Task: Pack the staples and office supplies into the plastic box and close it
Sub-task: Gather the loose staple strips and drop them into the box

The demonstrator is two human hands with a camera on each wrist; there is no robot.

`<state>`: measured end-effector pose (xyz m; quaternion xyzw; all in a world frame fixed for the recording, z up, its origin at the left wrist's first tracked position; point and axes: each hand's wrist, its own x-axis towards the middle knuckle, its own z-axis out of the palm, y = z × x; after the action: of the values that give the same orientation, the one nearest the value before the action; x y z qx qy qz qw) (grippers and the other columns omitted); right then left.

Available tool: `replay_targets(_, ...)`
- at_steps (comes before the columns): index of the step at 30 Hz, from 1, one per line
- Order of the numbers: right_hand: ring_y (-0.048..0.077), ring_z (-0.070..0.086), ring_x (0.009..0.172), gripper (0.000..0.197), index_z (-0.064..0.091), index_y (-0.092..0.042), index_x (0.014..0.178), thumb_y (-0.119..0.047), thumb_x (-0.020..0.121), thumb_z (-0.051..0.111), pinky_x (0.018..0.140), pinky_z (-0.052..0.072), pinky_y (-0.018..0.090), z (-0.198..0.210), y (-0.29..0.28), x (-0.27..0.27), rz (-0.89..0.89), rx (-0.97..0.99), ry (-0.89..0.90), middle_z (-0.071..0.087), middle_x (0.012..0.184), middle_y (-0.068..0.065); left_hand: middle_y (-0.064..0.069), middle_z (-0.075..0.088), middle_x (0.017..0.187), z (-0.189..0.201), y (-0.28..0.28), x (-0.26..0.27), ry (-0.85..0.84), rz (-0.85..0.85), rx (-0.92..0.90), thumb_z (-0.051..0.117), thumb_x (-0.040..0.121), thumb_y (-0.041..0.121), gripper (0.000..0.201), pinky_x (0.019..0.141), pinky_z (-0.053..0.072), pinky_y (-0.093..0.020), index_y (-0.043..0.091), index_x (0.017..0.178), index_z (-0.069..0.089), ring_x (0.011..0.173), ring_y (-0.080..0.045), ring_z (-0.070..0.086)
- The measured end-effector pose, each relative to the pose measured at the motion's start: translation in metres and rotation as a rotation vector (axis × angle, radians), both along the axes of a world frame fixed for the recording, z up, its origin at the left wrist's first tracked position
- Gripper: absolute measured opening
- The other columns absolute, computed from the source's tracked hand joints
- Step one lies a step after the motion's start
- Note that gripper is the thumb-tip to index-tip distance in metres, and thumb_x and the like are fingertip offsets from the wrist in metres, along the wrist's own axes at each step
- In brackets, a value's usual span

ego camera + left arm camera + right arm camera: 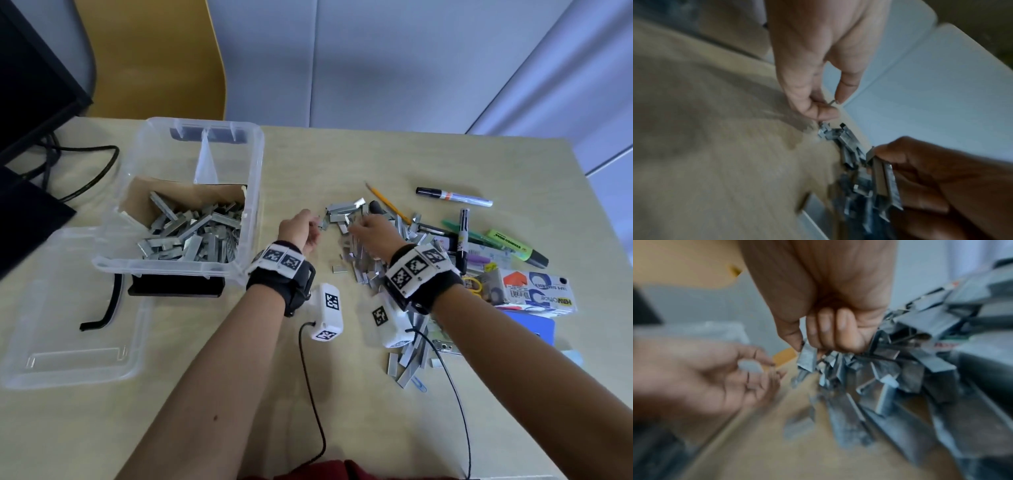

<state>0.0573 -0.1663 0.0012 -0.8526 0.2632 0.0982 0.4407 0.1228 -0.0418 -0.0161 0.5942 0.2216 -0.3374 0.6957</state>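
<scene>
Head view shows the right hand [371, 233] clutching staples [363, 240] from the counter [308, 394] pile, the left hand [299, 229] pinching a scrap; better to scoop fuller handfuls into the box [253, 164].

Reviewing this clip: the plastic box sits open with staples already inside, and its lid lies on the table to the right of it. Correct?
Not quite. In the head view the lid lies left of and nearer than the plastic box, which is open with staples inside.
</scene>
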Motion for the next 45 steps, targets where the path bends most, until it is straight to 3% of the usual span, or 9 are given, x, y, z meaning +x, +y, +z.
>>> replay_targets(6,0.010,0.035,0.051,0.033,0.041,-0.013,0.061,-0.021,0.089,0.056,0.049,0.028,0.018,0.030,0.020,-0.006,0.208,-0.153,-0.068,0.039,0.058,-0.002,-0.008,0.046,0.069,0.010,0.001,-0.035,0.233,0.101,-0.362,0.031,0.098,0.019,0.034,0.056,0.038,-0.024,0.002,0.079,0.053,0.061,-0.016,0.043)
replay_targets(11,0.015,0.051,0.067,0.018,0.056,-0.010,0.085,-0.027,0.086,0.060,0.054,0.037,0.018,0.040,0.041,-0.011,0.414,-0.316,0.022,0.056,0.077,0.003,-0.007,0.059,0.055,0.011,0.006,-0.052,0.309,0.079,-0.471,0.026,0.103,0.030,0.039,0.048,0.049,-0.023,0.003,0.085,0.048,0.049,-0.017,0.057)
replay_targets(15,0.014,0.051,0.079,0.026,0.060,-0.008,0.106,-0.027,0.088,0.057,0.069,0.041,0.022,0.048,0.049,-0.019,0.452,-0.392,-0.007,0.054,0.087,0.001,-0.012,0.062,0.070,0.004,0.014,-0.058,0.314,0.068,-0.452,0.034,0.099,0.019,0.026,0.046,0.053,-0.021,0.003,0.088,0.052,0.059,-0.020,0.062)
replay_targets(22,0.025,0.061,0.094,0.023,0.065,-0.002,0.101,-0.009,0.089,0.047,0.088,0.047,0.033,0.054,0.053,-0.019,0.421,-0.315,-0.123,0.068,0.101,0.012,-0.006,0.059,0.057,-0.007,0.018,-0.067,0.330,0.051,-0.413,0.037,0.099,0.023,0.034,0.036,0.043,-0.015,0.007,0.074,0.053,0.039,-0.014,0.057)
replay_targets(29,0.031,0.061,0.082,0.017,0.060,0.003,0.080,-0.001,0.085,0.044,0.079,0.044,0.027,0.029,0.020,-0.015,0.283,-0.350,-0.008,0.062,0.080,0.017,0.005,0.037,0.036,-0.019,0.034,-0.058,0.307,0.002,-0.355,0.031,0.099,0.032,0.060,0.030,0.024,-0.008,0.015,0.043,0.046,0.024,-0.008,0.033)
replay_targets(32,0.023,0.059,0.098,0.021,0.065,-0.007,0.103,-0.008,0.085,0.055,0.085,0.045,0.028,0.006,0.026,-0.021,0.443,-0.393,0.089,0.063,0.101,0.006,0.006,0.036,0.035,-0.021,0.042,-0.057,0.297,0.048,-0.354,0.030,0.098,0.031,0.048,0.031,0.022,-0.008,0.016,0.054,0.040,0.024,-0.008,0.032)
replay_targets(36,0.026,0.058,0.097,0.017,0.063,-0.004,0.098,-0.005,0.087,0.050,0.079,0.044,0.029,-0.008,0.038,-0.025,0.566,-0.519,0.059,0.057,0.103,0.008,0.006,0.038,0.037,-0.022,0.052,-0.056,0.298,0.102,-0.347,0.029,0.098,0.033,0.040,0.032,0.023,-0.009,0.017,0.062,0.036,0.025,-0.008,0.035)
replay_targets(41,0.026,0.055,0.102,0.017,0.063,0.000,0.100,-0.007,0.087,0.055,0.080,0.043,0.028,-0.006,0.038,-0.024,0.545,-0.528,0.082,0.060,0.108,0.012,0.005,0.041,0.036,-0.022,0.057,-0.058,0.287,0.163,-0.326,0.030,0.098,0.031,0.040,0.032,0.028,-0.009,0.016,0.062,0.038,0.026,-0.008,0.037)
replay_targets(45,0.017,0.053,0.085,0.012,0.067,-0.002,0.090,-0.007,0.079,0.066,0.071,0.042,0.020,0.004,0.037,-0.027,0.298,-0.309,-0.008,0.063,0.092,0.009,-0.002,0.051,0.040,-0.022,0.052,-0.061,0.246,0.251,-0.309,0.031,0.100,0.028,0.041,0.034,0.036,-0.012,0.009,0.065,0.044,0.031,-0.013,0.050)
